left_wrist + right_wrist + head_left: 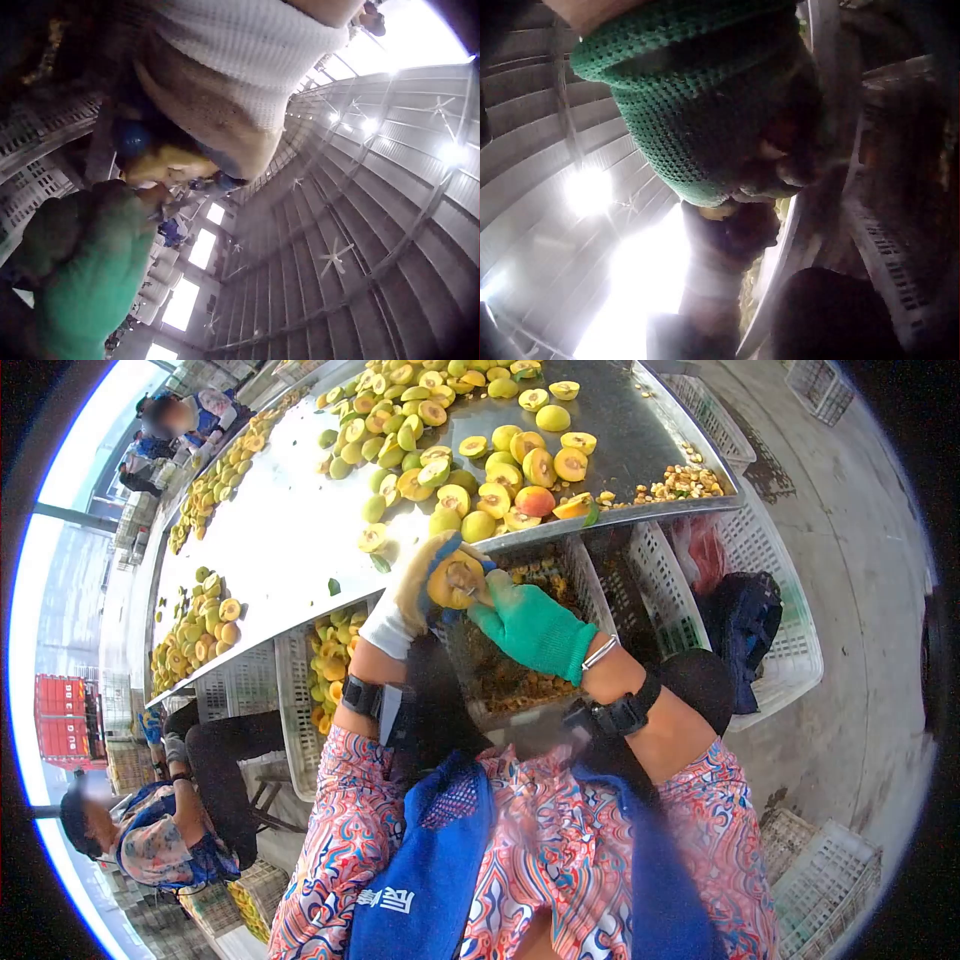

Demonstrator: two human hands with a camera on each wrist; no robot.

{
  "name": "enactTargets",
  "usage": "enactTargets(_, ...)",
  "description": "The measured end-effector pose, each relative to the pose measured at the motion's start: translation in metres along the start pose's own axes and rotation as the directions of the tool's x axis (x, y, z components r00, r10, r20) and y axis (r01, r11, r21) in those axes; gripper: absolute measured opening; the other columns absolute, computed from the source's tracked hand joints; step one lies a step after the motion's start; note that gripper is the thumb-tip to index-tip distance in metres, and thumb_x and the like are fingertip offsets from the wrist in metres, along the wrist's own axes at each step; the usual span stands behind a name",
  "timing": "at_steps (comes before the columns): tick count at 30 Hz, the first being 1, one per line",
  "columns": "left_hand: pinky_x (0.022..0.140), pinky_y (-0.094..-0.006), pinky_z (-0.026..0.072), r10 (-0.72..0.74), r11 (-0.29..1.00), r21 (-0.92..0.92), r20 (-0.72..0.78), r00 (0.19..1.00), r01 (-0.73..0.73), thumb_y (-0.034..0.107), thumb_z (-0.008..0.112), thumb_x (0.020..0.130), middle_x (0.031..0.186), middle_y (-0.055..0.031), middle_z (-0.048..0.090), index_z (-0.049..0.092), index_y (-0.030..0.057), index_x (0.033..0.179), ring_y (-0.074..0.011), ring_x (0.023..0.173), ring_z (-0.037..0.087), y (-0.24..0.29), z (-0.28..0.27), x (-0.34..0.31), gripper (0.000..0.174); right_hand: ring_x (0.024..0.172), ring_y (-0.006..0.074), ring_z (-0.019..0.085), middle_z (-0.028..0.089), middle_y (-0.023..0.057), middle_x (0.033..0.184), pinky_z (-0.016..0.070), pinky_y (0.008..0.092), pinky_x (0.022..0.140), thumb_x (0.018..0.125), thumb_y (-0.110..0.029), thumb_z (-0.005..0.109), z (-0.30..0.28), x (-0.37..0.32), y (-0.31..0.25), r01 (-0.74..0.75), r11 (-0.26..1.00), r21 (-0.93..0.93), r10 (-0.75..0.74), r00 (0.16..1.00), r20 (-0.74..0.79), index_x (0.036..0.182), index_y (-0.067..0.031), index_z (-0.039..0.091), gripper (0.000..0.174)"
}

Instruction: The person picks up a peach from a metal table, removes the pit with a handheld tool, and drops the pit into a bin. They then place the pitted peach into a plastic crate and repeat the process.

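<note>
In the head view a halved yellow fruit (455, 580) is gripped by the left hand (412, 592), in a white glove with blue on its fingers. The right hand (535, 628), gloved in green, meets the fruit's cut face with its fingers curled around something small, perhaps a tool, mostly hidden. In the left wrist view the yellow fruit (169, 165) lies between the left hand (217, 90) and the green right hand (97, 262). The right wrist view shows the right hand (705, 105) dark at its fingertips.
A metal table (640, 430) ahead bears many halved fruits and a pile of pits (685, 484). Below its edge stand white crates, one holding fruit halves (330, 660). A dark bag (745, 630) lies at right; a seated person (170, 830) is at left.
</note>
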State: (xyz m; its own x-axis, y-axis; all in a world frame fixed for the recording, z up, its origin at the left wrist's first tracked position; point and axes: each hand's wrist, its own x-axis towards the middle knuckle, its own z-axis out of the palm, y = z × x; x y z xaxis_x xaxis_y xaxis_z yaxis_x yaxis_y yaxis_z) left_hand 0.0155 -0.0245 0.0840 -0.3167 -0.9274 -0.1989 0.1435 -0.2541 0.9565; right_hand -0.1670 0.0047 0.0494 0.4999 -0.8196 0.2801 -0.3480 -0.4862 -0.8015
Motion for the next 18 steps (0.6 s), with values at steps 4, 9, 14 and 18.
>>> enactTargets(4, 0.066, -0.0296, 0.0531, -0.101, 0.966, -0.242, -0.014, 0.995, 0.095, 0.049, 0.043, 0.094, 0.09, -0.0146, 0.065, 0.056, -0.0028, 0.109, -0.0195, 0.073, 0.064, -0.013, -0.013, 0.002, 0.055, 0.074, 0.0466, 0.059, 0.059, 0.0283, 0.075, 0.0469, 0.0511, 0.059, 0.089, -0.024, 0.056, -0.001, -0.003, -0.006, -0.087, 0.984, 0.153, 0.087, 0.996, 0.008, 0.101, 0.0026, 0.048, 0.03)
enactTargets(9, 0.062, -0.0263, 0.0502, 0.315, 0.945, 0.04, -0.39, 0.865, -0.326, 0.048, 0.039, 0.097, 0.082, -0.0099, 0.061, 0.053, 0.0019, 0.116, -0.0172, 0.068, 0.06, -0.022, 0.04, -0.003, 0.052, 0.072, 0.0475, 0.059, 0.058, 0.0293, 0.073, 0.0463, 0.0515, 0.056, 0.09, -0.022, 0.054, 0.006, -0.001, -0.008, -0.063, 0.938, 0.34, 0.113, 0.985, -0.129, 0.098, 0.0029, 0.047, 0.027)
enactTargets(14, 0.068, -0.0244, 0.0494, 0.345, 0.937, 0.1, -0.415, 0.842, -0.335, 0.025, 0.042, 0.099, 0.098, -0.0077, 0.061, 0.053, -0.0013, 0.12, -0.0122, 0.077, 0.059, -0.034, 0.039, -0.007, 0.035, 0.064, 0.0433, 0.06, 0.058, 0.0268, 0.07, 0.0469, 0.0475, 0.053, 0.091, -0.027, 0.054, 0.016, -0.005, 0.001, -0.055, 0.985, 0.163, 0.076, 0.989, -0.13, 0.097, 0.0024, 0.048, 0.03)
enactTargets(18, 0.064, -0.0242, 0.0482, 0.449, 0.89, 0.296, -0.449, 0.772, -0.346, 0.023, 0.042, 0.098, 0.088, -0.0067, 0.061, 0.057, -0.0038, 0.113, -0.0114, 0.072, 0.057, -0.038, 0.034, -0.002, 0.034, 0.047, 0.0198, 0.053, 0.054, 0.0084, 0.063, 0.0421, 0.0332, 0.043, 0.093, -0.029, 0.051, -0.014, -0.004, -0.026, -0.504, 0.646, 0.573, 0.32, 0.861, 0.395, 0.095, -0.0044, 0.048, 0.025)
